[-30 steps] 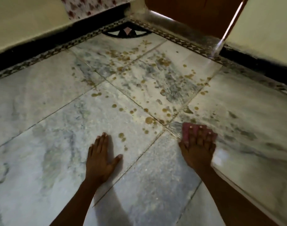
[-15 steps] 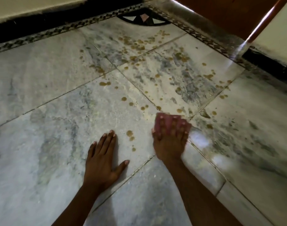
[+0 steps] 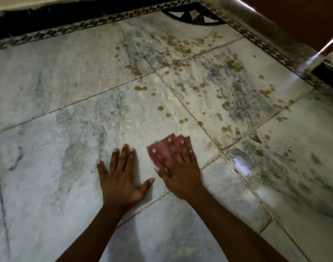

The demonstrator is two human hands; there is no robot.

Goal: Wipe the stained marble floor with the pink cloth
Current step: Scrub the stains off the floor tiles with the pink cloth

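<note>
The marble floor (image 3: pixel 71 133) of large white-grey slabs carries many brown stains (image 3: pixel 182 48) spreading from the middle toward the far corner. My right hand (image 3: pixel 178 167) presses flat on the pink cloth (image 3: pixel 162 148), fingers spread over it, blurred by motion, on the slab just left of a tile joint. Only the cloth's far and left edges show past the fingers. My left hand (image 3: pixel 120 176) lies flat on the bare floor just left of the cloth, fingers apart, holding nothing.
A black patterned border (image 3: pixel 82 25) runs along the far wall and a second one (image 3: pixel 265 46) along the right. A brown door (image 3: pixel 294 17) stands at the far right corner with a bright gap beside it. Glare patches lie on the right slabs.
My right hand has slid the pink cloth leftward across the tile joint, ending close to my left hand. Stains near the left hand's fingertips are gone. The view has tilted slightly.
</note>
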